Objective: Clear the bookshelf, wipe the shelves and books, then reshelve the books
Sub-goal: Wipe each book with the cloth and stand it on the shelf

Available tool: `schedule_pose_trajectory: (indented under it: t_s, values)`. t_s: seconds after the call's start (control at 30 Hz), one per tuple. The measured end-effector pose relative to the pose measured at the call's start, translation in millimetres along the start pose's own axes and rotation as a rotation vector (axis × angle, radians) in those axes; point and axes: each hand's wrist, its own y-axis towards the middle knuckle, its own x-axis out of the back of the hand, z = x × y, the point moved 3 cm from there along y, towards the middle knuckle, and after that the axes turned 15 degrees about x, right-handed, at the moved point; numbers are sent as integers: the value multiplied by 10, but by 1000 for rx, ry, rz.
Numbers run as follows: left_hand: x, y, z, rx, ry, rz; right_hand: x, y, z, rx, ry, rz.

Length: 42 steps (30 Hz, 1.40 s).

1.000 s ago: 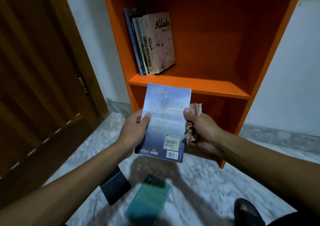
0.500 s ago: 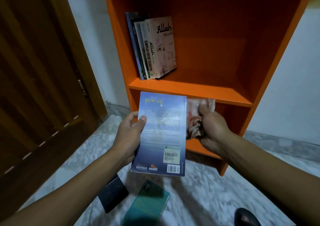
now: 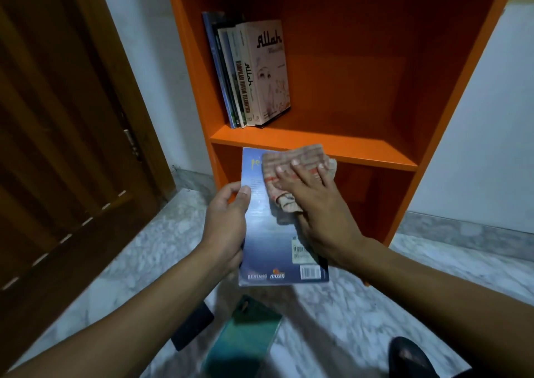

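Nearest to us, two books lie flat on the marble floor [image 3: 332, 328]: a dark book [image 3: 192, 330] and, just beside it, a green book [image 3: 245, 337]. A dark rounded shape [image 3: 410, 359] sits at the lower right; we cannot tell what it is.

Above them we hold one blue book [image 3: 268, 239], back cover up, in front of the lower compartment of the orange bookshelf [image 3: 332, 146]. Our left hand [image 3: 226, 227] grips its left edge, thumb curled over the cover. Our right hand [image 3: 315, 207] lies flat, fingers spread, pressing a patterned cloth [image 3: 291, 169] onto the cover's upper half; hand and cloth hide much of the print.

Farther on, about five books [image 3: 251, 74] stand upright at the left end of the middle shelf. A wooden door [image 3: 57, 146] stands at the left.
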Motion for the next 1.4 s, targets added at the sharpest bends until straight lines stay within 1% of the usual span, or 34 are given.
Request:
schedule_pose_trajectory:
  t_s: [0.2, 0.27, 0.33, 0.4, 0.5, 0.53, 0.57, 0.63, 0.7, 0.8, 0.87, 0.9, 0.97, 1.03, 1.1, 1.13, 1.23, 1.33, 1.4]
  values:
    - [252, 222, -69, 46, -133, -161, -280, -238, 268, 231, 118, 170]
    - [350, 277, -105, 53, -158, -202, -311, -329, 352, 296, 207, 244]
    - [434, 340, -166, 37, -161, -226, -309, -391, 434, 297, 263, 312]
    - [501, 362, -210, 15, -158, -246, -333, -418, 520, 272, 258, 394]
    - [582, 348, -161, -3, -88, -281, -328, -447, 607, 308, 262, 406]
    - [604, 339, -125, -1, -62, -284, -342, -466, 580, 288, 308, 361]
    - [622, 331, -97, 2, -37, -280, -325, -464, 551, 223, 389, 316]
    - [651, 321, -78, 4, 16, -265, -303, -431, 422, -35, 566, 228]
    - [661, 318, -68, 3, 55, -240, -260, -375, 232, -293, 628, 49]
    - [609, 294, -29, -3, 117, -195, -145, -240, 43, -560, 683, -289]
    - [513, 240, 26, 1, 159, -147, -90, -100, -42, -652, 727, -507]
    - [445, 201, 59, 10, 175, -108, -75, -16, -66, -649, 735, -583]
    - [289, 123, 126, 34, 175, 0, -89, 136, -22, -592, 725, -631]
    - [118, 33, 157, 66, 147, 104, -175, 215, 79, -520, 689, -562]
    - [13, 7, 163, 80, 114, 143, -304, 219, 184, -442, 564, -425]
    - [-7, 18, 158, 79, 85, 141, -342, 208, 237, -416, 524, -371]
    - [49, 94, 116, 100, -42, 88, -373, 183, 329, -338, 505, -264]
    - [186, 236, 31, 155, -179, 16, -381, 149, 478, -230, 572, -201]
    - [287, 325, -24, 184, -289, -13, -450, 76, 534, -176, 590, -118]
